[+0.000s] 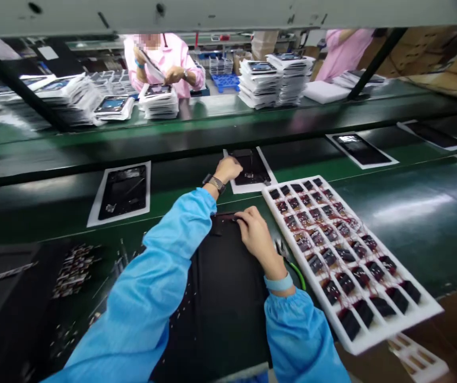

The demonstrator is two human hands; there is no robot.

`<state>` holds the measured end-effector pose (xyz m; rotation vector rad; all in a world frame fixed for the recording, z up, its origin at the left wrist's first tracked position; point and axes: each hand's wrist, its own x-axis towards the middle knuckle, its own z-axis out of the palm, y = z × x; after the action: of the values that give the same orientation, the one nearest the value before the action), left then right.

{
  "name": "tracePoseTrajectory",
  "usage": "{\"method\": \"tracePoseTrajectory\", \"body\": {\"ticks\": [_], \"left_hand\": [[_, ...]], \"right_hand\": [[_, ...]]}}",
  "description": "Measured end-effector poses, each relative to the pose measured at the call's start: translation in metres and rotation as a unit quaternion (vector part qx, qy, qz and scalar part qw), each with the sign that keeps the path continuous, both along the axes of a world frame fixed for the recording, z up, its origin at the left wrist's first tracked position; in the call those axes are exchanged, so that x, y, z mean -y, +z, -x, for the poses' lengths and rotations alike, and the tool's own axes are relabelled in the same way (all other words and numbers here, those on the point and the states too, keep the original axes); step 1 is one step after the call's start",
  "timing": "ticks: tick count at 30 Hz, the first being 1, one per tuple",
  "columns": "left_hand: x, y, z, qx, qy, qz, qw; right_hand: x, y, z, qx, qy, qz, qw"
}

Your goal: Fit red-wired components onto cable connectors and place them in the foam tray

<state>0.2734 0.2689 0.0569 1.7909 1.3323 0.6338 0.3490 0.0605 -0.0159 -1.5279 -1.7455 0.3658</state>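
Observation:
My left hand point(228, 169) reaches over the left edge of a dark tablet panel point(252, 169), which lies on a white sheet on the green line. Its fingers are curled down, and what they grip, if anything, is hidden. Nearer to me, my right hand point(257, 234) is closed in a pinch above the far end of a black work mat point(228, 287). A small dark part point(233, 219) shows at its fingertips, too small to name. Green-handled pliers point(296, 271) lie by my right wrist, partly covered.
A white foam tray point(356, 347) of small black wired parts stands at right. More panels point(125, 191) point(360, 150) lie along the line. Loose small parts point(75, 270) are at left. Across the line, a person in pink point(188, 58) handles a sheet beside stacked panels point(258, 85).

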Motion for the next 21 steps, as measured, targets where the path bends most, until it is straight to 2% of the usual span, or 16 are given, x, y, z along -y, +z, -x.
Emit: {"method": "tracePoseTrajectory", "body": {"ticks": [3, 5, 8, 10, 11, 13, 14, 16, 17, 19, 21], "left_hand": [[0.015, 0.035, 0.061, 0.046, -0.007, -0.052, 0.998], [0.048, 0.063, 0.118, 0.099, -0.016, -0.111, 0.989], [0.136, 0.097, 0.206, 0.142, 0.047, -0.179, 0.972], [0.208, 0.102, 0.252, 0.174, 0.150, -0.242, 0.943], [0.242, 0.097, 0.271, 0.176, 0.216, -0.261, 0.924], [0.304, 0.073, 0.300, 0.141, 0.320, -0.257, 0.901], [0.330, 0.056, 0.312, 0.110, 0.334, -0.215, 0.911], [0.372, 0.016, 0.330, 0.043, 0.284, -0.077, 0.955], [0.389, -0.004, 0.338, 0.012, 0.267, -0.036, 0.963], [0.415, -0.040, 0.349, -0.060, 0.260, -0.012, 0.964], [0.432, -0.069, 0.356, -0.120, 0.291, -0.033, 0.949]], "right_hand": [[0.003, 0.009, -0.002, -0.073, 0.012, -0.007, 0.997], [0.003, 0.011, 0.000, -0.152, -0.006, 0.017, 0.988], [0.001, 0.011, 0.011, -0.238, -0.037, 0.073, 0.968], [0.002, 0.012, 0.021, -0.259, -0.006, 0.094, 0.961], [0.003, 0.013, 0.025, -0.266, 0.019, 0.099, 0.959], [0.006, 0.015, 0.034, -0.282, 0.073, 0.109, 0.950], [0.008, 0.016, 0.038, -0.294, 0.094, 0.115, 0.944], [0.010, 0.019, 0.044, -0.313, 0.129, 0.133, 0.931], [0.010, 0.020, 0.048, -0.319, 0.143, 0.143, 0.926], [0.012, 0.023, 0.054, -0.313, 0.167, 0.176, 0.918], [0.015, 0.025, 0.062, -0.295, 0.192, 0.221, 0.910]]}}
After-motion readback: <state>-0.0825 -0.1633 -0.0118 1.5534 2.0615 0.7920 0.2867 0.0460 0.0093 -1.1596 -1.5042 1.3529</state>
